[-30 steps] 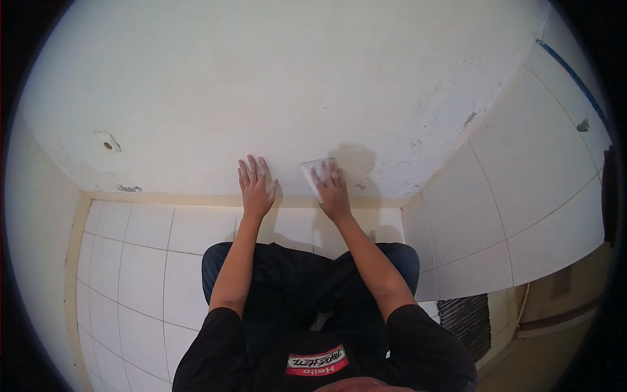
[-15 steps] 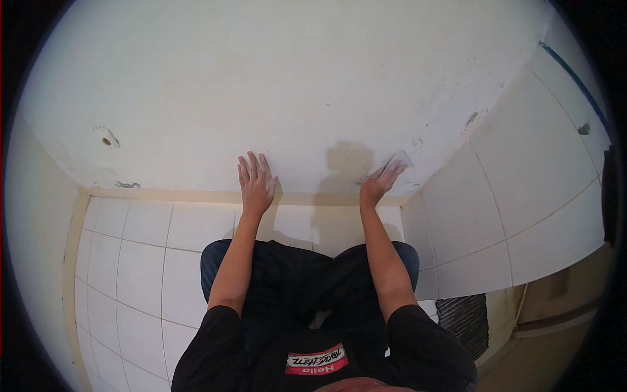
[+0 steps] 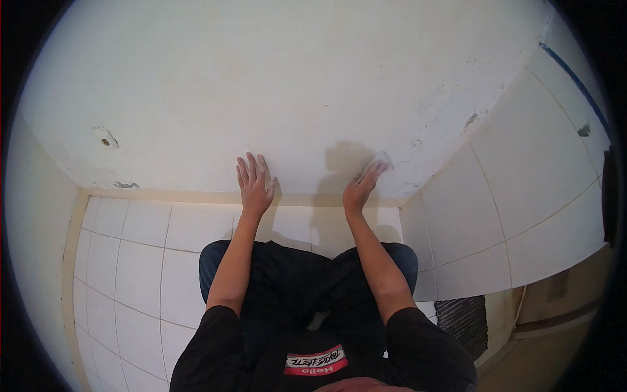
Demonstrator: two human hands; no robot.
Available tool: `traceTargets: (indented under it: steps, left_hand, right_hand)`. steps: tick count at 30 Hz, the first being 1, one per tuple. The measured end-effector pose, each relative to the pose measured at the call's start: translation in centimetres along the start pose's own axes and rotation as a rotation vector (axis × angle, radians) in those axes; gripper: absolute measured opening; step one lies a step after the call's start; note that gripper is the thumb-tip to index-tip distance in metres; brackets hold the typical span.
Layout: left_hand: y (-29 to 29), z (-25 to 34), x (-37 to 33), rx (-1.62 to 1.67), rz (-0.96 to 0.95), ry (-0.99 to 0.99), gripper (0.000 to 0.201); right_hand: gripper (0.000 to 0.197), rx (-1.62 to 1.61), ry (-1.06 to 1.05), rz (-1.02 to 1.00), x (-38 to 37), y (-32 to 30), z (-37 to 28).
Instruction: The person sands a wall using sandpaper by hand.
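Observation:
My left hand (image 3: 255, 186) lies flat against the pale wall (image 3: 215, 85), fingers spread, with whitish dust on the fingertips. To its right, my right hand (image 3: 363, 185) presses a small greyish-white sheet of sandpaper (image 3: 382, 159) to the same wall, low down and just above the skirting. The fingers cover part of the sheet. Rough, flaked patches (image 3: 418, 142) mark the wall to the right of this hand. My shadow falls on the wall between both hands.
White floor tiles (image 3: 140, 222) spread below, edged by a cream skirting (image 3: 163, 195). A tiled side wall (image 3: 457, 215) closes the right. On the left the wall has a small hole (image 3: 105, 142) and a chipped patch (image 3: 126, 185). A dark ribbed mat (image 3: 462, 323) lies at lower right.
My right hand has slid left along the wall with the sandpaper, away from the right corner. The left hand stays in the same place.

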State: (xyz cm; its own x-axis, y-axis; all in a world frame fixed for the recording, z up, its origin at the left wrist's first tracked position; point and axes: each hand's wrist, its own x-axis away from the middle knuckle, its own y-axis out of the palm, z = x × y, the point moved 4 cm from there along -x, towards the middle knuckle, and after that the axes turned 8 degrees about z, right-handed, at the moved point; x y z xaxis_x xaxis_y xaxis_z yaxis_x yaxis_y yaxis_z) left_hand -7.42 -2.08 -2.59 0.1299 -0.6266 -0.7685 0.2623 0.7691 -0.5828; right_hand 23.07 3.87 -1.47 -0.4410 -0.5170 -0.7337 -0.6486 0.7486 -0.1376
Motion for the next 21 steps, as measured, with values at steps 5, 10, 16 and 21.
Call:
traceTargets:
  steps: [5,10,16,21]
  left_hand:
    - [0.0,0.0,0.0,0.042,0.032,-0.005,0.084]
    - [0.1,0.8,-0.3,0.034,0.029,-0.002,0.084]
    - [-0.2,0.0,0.0,0.018,0.006,-0.011,0.085]
    - [-0.4,-0.4,0.1,0.02,0.019,-0.014,0.085]
  right_hand:
    - [0.082,0.197,-0.529,-0.483,2.6,1.5,-4.3]
    - [0.07,0.299,-0.773,-0.687,5.8,3.1,-3.6]
    - [0.083,0.465,-0.752,-0.51,1.5,1.6,-2.9]
    - [0.094,0.376,-0.143,-0.109,-1.3,-0.5,-0.1]
